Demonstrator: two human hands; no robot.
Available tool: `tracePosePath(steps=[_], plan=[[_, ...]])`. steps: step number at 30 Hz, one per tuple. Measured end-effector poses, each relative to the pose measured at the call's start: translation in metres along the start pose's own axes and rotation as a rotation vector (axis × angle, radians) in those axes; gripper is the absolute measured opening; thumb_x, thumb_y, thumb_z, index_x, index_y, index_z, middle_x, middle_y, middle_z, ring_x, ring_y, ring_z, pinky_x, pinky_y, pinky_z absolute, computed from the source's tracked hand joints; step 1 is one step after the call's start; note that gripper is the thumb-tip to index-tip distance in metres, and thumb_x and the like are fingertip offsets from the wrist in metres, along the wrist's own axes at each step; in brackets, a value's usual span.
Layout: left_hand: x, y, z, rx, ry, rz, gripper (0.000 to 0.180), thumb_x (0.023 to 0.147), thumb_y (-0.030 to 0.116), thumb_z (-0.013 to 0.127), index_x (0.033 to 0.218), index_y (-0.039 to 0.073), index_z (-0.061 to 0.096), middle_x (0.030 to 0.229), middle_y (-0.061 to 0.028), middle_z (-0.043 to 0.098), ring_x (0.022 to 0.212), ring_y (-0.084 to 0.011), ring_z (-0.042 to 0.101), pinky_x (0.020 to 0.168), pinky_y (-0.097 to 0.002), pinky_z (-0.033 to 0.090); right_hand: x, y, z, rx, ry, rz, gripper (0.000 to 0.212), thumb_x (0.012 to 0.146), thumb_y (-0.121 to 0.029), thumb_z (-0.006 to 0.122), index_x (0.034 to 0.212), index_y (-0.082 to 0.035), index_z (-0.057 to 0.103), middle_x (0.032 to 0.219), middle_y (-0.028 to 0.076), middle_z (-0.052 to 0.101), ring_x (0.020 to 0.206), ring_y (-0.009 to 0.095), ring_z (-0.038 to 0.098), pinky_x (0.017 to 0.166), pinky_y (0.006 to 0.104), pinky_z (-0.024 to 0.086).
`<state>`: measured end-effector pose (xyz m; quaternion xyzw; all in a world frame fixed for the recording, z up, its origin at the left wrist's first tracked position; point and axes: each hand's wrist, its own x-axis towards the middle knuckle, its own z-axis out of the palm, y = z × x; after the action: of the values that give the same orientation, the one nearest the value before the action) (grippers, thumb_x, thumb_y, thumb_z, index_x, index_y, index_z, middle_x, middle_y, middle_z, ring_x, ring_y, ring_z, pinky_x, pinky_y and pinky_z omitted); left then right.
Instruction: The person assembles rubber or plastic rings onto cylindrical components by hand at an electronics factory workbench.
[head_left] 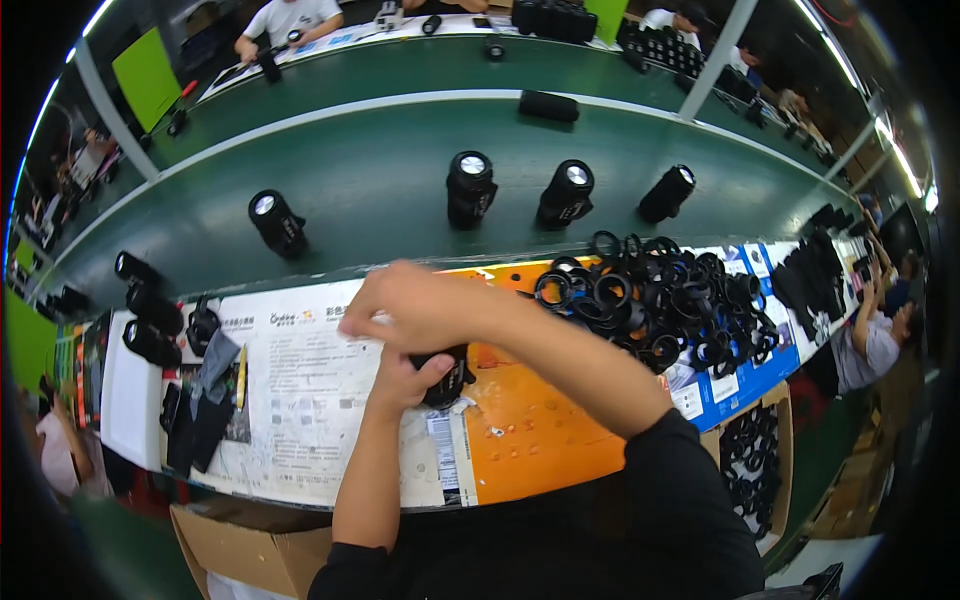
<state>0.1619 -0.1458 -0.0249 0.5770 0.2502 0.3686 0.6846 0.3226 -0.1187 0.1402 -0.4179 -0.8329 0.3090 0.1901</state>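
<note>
At the worktop's left edge [130, 400], three black cylinders [150, 310] lay on their sides in a stack, beside a limp grey-and-black cloth [205, 395] and a thin yellow stick [242, 375]. Printed paper sheets [300, 400] covered the left half of the worktop, and a smooth orange sheet [530, 440] covered the middle. The left hand [405, 378] was wrapped around a black cylindrical speaker [445, 372] standing at the worktop's middle, thumb pressed on its side; most of the speaker was hidden behind both hands. The right hand [415, 305] crossed over it from the right with curled fingers, resting on the speaker's top; whether it pinched anything could not be told. Toward the worktop's right end lay a tangled heap of glossy black rings [660, 300], too many and too overlapped to count. Beyond the far edge, on the matte green belt [380, 180], four upright black speakers with silvery round caps [470, 188] stood in a loose row, and a fifth lay flat farther back. Below the right corner, an open cardboard box [750, 450] held more rings, partly cut off.
</note>
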Motion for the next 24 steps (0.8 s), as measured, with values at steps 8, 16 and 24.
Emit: tracePosePath(steps=[8,16,24], plan=[[-0.002,0.005,0.005,0.048,0.057,0.043,0.073,0.088,0.028,0.095,0.147,0.0,0.063,0.141,-0.0088,0.071,0.127,-0.021,0.068,0.11,-0.0376,0.055,-0.007,0.011,0.008,0.219,0.064,0.026,0.042,0.107,-0.037,0.059,0.106,-0.006,0.087,0.106,0.019,0.084,0.099,0.038,0.079,0.094,0.0458,0.06],[-0.009,0.045,0.002,0.328,-0.034,-0.174,0.112,0.069,0.016,0.107,0.157,0.008,0.038,0.146,-0.0206,0.065,0.133,-0.0248,0.065,0.116,-0.0397,0.051,-0.042,0.057,-0.004,-0.075,0.726,-0.211,0.014,0.103,-0.018,0.077,0.112,-0.008,0.082,0.123,0.012,0.081,0.116,0.032,0.072,0.102,0.0454,0.058],[0.107,0.124,-0.019,1.03,0.224,0.382,0.075,0.072,0.016,0.103,0.136,0.004,0.066,0.133,-0.0153,0.069,0.121,-0.0365,0.071,0.109,-0.0413,0.056,-0.175,0.17,-0.123,-0.931,0.804,0.755,0.057,0.099,-0.033,0.083,0.151,-0.018,0.066,0.148,0.024,0.061,0.14,0.048,0.059,0.115,0.0564,0.051]])
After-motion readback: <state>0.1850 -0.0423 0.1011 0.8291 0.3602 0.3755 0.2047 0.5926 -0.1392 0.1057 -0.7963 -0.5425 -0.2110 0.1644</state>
